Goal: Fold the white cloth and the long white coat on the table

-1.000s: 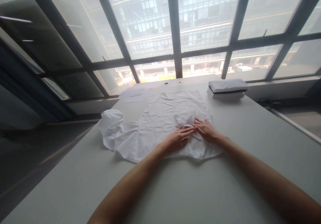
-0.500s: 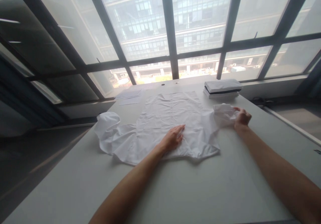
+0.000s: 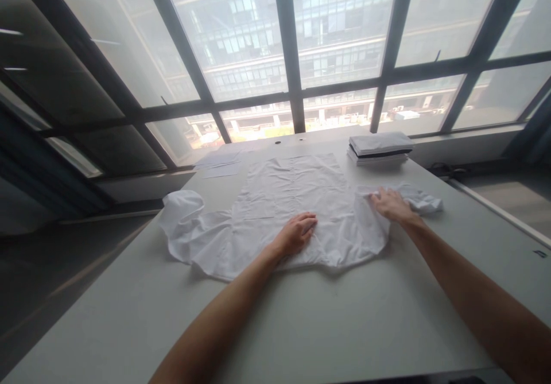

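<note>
- Left hand point(image 3: 296, 233): palm down on white garment point(image 3: 297, 192), fingers close together, pressing nothing visible between them.
- Right hand point(image 3: 390, 203): on garment's right sleeve, fingers slightly spread; grip on cloth, cannot tell.
- Garment: spread on white table point(image 3: 279, 326), wrinkled, left sleeve bunched.
- Beyond, right: folded stack point(image 3: 379, 147), dark layer within.
- Far left: paper sheets point(image 3: 220, 169).
- Behind table: windows point(image 3: 338, 28).

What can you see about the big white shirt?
The white shirt lies spread on the table, its cloth thin-looking and wrinkled. The left sleeve is loosely bunched; the right sleeve reaches outward. The left hand rests on the shirt's near part, and the right hand touches the right sleeve.
</note>
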Demonstrator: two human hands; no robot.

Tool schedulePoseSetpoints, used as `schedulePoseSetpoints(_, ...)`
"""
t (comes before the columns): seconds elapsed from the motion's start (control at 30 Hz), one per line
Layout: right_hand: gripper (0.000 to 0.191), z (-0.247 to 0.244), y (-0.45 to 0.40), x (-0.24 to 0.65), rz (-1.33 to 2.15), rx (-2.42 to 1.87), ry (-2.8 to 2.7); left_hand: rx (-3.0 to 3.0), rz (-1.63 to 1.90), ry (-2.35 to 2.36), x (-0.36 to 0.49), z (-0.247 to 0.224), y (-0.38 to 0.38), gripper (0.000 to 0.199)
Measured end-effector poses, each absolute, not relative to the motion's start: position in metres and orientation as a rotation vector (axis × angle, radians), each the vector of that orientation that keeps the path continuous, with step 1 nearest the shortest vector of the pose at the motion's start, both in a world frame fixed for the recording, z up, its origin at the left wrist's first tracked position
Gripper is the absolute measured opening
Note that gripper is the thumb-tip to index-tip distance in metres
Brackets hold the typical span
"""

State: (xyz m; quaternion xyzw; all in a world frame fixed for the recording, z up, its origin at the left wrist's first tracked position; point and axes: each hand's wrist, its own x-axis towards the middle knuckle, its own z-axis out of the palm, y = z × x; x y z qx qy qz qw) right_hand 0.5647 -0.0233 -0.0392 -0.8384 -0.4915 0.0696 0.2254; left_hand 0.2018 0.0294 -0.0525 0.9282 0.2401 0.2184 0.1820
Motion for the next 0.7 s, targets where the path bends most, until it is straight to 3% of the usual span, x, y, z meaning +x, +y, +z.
schedulePoseSetpoints(0.1, 0.077, -0.051, -0.026, 0.591, 0.24, -2.462, -1.194, 2.616, 0.613, 0.675, 0.201, -0.052, 0.029, 0.036)
schedulePoseSetpoints(0.27, 0.065, -0.056, -0.031, 0.609, 0.16, -2.5, -1.165, 2.613, 0.609, 0.691, 0.201, -0.053, 0.029, 0.035)
schedulePoseSetpoints(0.37, 0.059, -0.048, -0.031, 0.59, -0.057, -2.441, -1.183, 2.612, 0.612, 0.696, 0.202, -0.055, 0.03, 0.036)
schedulePoseSetpoints(0.47, 0.056, -0.041, -0.026, 0.556, -0.208, -2.17, -1.535, 2.61, 0.621, 0.703, 0.201, -0.055, 0.031, 0.035)
schedulePoseSetpoints(0.57, 0.058, -0.045, -0.022, 0.524, -0.11, -1.86, -2.026, 2.614, 0.638, 0.688, 0.201, -0.054, 0.03, 0.034)
schedulePoseSetpoints(0.7, 0.064, -0.059, -0.021, 0.504, 0.071, -1.936, -2.221, 2.618, 0.642, 0.678, 0.204, -0.055, 0.027, 0.034)
